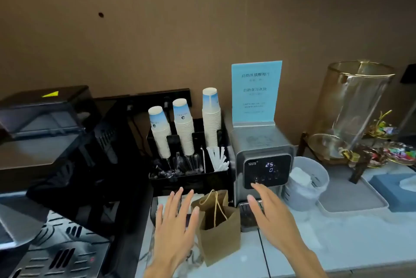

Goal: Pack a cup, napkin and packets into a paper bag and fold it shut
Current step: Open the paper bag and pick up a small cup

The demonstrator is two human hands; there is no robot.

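Note:
A brown paper bag (221, 230) with twine handles stands upright on the counter, its mouth open. My left hand (176, 226) hovers just left of it, fingers spread, holding nothing. My right hand (269, 212) is spread to the bag's right, in front of the water dispenger, also holding nothing. Behind the bag, three stacks of white-and-blue paper cups (183, 129) stand upside down in a black organiser (191, 179), beside white packets or sticks (218, 158). White napkins (164, 201) lie behind my left hand, partly hidden.
A steel water dispenser (263, 165) with a lit display stands right of the bag, a blue sign (255, 90) on top. Further right are a translucent cup (308, 183), a grey tray (349, 196) and a glass drink dispenser (353, 106). A black coffee machine (56, 165) fills the left.

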